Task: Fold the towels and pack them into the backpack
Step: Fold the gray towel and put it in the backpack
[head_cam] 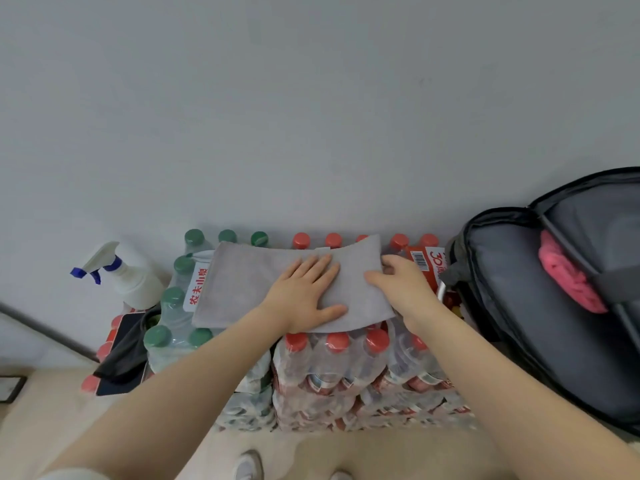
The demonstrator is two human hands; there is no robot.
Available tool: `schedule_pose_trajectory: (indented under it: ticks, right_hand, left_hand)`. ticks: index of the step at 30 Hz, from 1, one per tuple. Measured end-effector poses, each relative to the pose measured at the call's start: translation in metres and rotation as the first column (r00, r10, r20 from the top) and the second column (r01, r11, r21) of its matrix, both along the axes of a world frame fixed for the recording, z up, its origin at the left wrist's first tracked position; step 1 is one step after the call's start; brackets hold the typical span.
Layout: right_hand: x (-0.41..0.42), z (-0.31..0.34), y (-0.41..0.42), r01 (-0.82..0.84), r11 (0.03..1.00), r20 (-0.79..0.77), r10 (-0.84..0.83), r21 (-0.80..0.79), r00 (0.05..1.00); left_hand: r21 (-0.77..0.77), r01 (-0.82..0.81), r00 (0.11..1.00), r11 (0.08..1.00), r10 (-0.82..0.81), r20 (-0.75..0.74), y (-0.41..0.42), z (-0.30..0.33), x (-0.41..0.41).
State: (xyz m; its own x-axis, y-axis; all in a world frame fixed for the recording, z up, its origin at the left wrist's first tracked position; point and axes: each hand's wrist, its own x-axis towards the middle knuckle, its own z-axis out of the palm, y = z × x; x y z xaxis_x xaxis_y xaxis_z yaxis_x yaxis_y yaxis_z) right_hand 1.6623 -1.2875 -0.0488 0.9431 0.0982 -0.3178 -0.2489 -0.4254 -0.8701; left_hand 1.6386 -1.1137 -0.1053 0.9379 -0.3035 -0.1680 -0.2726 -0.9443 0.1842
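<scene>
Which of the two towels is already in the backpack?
The pink towel, tucked inside the open backpack. The grey towel lies on the water bottle packs under the hands.

The backpack (519,306) is cut off by the right edge. The pink towel (568,282) inside is partly hidden by a strap. Several bottle caps are covered by the grey towel (242,285). The shoes (247,467) are cropped at the bottom edge.
</scene>
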Motion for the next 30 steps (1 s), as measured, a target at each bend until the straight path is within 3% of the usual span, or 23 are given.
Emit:
schedule_pose_trajectory:
  ticks: [2,5,7,10,14,20,22,24,26,28,30]
  right_hand:
    - [-0.003,0.005,0.014,-0.07,0.986,0.146,0.092,-0.149,0.985]
    - [-0.009,0.01,0.043,-0.12,0.937,0.274,0.215,-0.328,0.937]
    - [-0.015,0.01,0.063,-0.109,0.916,0.303,0.237,-0.386,0.923]
    - [-0.024,-0.001,0.09,-0.097,0.885,0.321,0.265,-0.456,0.909]
    - [-0.031,-0.014,0.118,-0.105,0.839,0.274,0.289,-0.535,0.917]
    - [-0.035,-0.022,0.137,-0.19,0.795,0.218,0.374,-0.577,0.901]
    - [-0.032,-0.02,0.132,-0.093,0.756,0.309,0.373,-0.648,0.875]
    - [-0.026,-0.024,0.125,-0.017,0.714,0.445,0.455,-0.7,0.771]
    - [-0.021,-0.034,0.125,-0.1,0.591,0.344,0.59,-0.801,0.73]
    - [-0.023,-0.046,0.126,-0.226,0.457,0.131,0.626,-0.86,0.769]
    - [-0.021,-0.053,0.125,-0.24,0.438,0.083,0.601,-0.866,0.795]
  left_hand:
    - [-0.181,-0.022,0.999,0.983,0.016,-0.032,0.007,0.007,-0.002]
    - [-0.484,-0.132,0.991,0.865,0.113,-0.069,0.029,0.017,-0.008]
    - [-0.592,-0.178,0.984,0.786,0.162,-0.081,0.045,0.022,-0.013]
    - [-0.653,-0.163,0.987,0.739,0.13,-0.099,0.064,0.023,-0.016]
    - [-0.656,-0.13,0.991,0.744,0.076,-0.11,0.081,0.015,-0.013]
    - [-0.562,-0.042,0.999,0.826,0.047,-0.004,0.094,0.011,-0.006]
    - [-0.492,-0.006,0.999,0.87,0.029,0.039,0.101,0.006,-0.003]
    - [-0.447,0.046,0.998,0.893,-0.017,0.067,0.105,0.003,-0.001]
    - [-0.448,0.066,0.996,0.892,-0.034,0.078,0.108,0.002,0.003]
    - [-0.405,0.012,0.994,0.914,0.032,0.101,0.111,0.003,0.008]
    - [-0.251,-0.099,0.983,0.963,0.134,0.126,0.118,0.006,0.015]
